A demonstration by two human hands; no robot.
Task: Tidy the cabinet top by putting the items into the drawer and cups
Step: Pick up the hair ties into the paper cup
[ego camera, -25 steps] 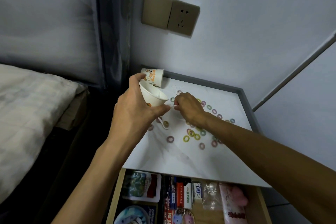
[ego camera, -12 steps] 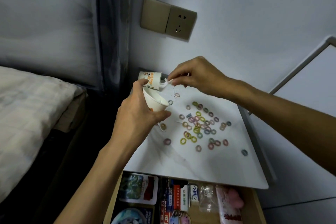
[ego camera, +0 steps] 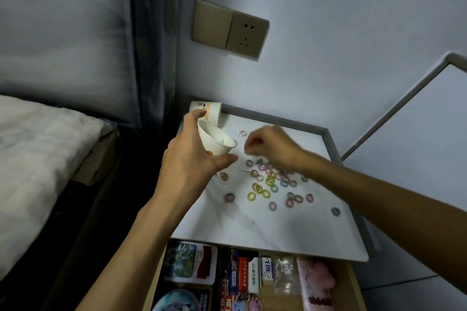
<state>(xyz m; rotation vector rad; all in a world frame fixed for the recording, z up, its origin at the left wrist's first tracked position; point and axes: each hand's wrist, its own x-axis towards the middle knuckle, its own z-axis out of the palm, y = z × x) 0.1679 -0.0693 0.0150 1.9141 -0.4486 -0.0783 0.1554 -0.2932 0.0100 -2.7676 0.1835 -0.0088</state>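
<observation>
- At your far left lies one bed (ego camera: 38, 159) with pale bedding, and one grey curtain (ego camera: 151, 33) hangs beside it.
- You have two paper cups. One, the lying cup (ego camera: 206, 110), is on its side in the back left corner of the cabinet top (ego camera: 252, 230). The held cup (ego camera: 214, 140) is just in front of it.
- Your left hand (ego camera: 192, 161) reaches over the top's left edge and grips the held cup. The thumb is under it, the fingers are behind, and the mouth tips to the right.
- One double wall plate (ego camera: 228, 28) with a socket sits on the wall above.
- Small coloured rings (ego camera: 265, 193) are scattered over the middle and right of the top, about two dozen in plain sight. Your right wrist hides part of the cluster, so the full count is uncertain.
- Your right hand (ego camera: 267, 149) hovers above the rings, near the held cup's mouth, knuckles up and fingers curled. It is blurred, so I can't tell whether it pinches anything.
- One drawer (ego camera: 351, 285) stands open below the top's front edge, packed with boxes and packets.
</observation>
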